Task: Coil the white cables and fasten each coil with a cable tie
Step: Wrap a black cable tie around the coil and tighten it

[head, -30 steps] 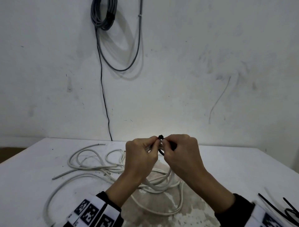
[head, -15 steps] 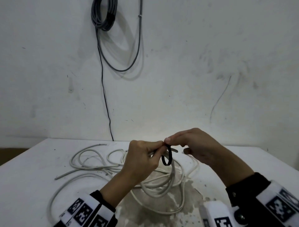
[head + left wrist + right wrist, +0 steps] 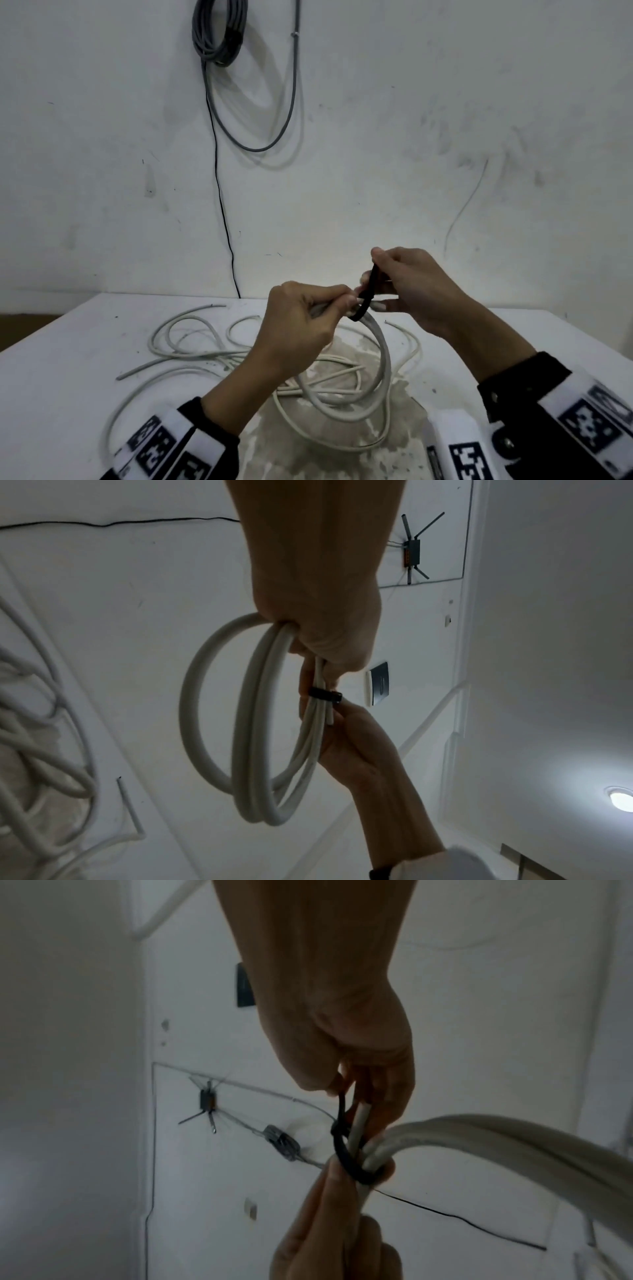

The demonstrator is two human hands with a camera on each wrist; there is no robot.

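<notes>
A small coil of white cable (image 3: 378, 373) hangs above the table from my left hand (image 3: 344, 303), which grips its gathered top. A black cable tie (image 3: 363, 306) loops round the strands right beside those fingers. My right hand (image 3: 376, 263) pinches the tie's tail and holds it up and to the right. From the left wrist, the coil (image 3: 240, 737) hangs in several loops below the fist, with the tie (image 3: 325, 695) snug round the bundle. From the right wrist, the tie (image 3: 342, 1146) circles the cable ends (image 3: 363, 1118).
Loose white cables (image 3: 191, 342) lie tangled on the white table (image 3: 68, 342), left of and beneath the hands. A scuffed grey patch (image 3: 342, 428) marks the table's near middle. A grey cable coil (image 3: 219, 31) and a thin black wire (image 3: 219, 192) hang on the wall behind.
My right hand has drawn the tie's tail up and to the right, and the black loop has shrunk round the coil. The left hand has kept its grip in nearly the same spot.
</notes>
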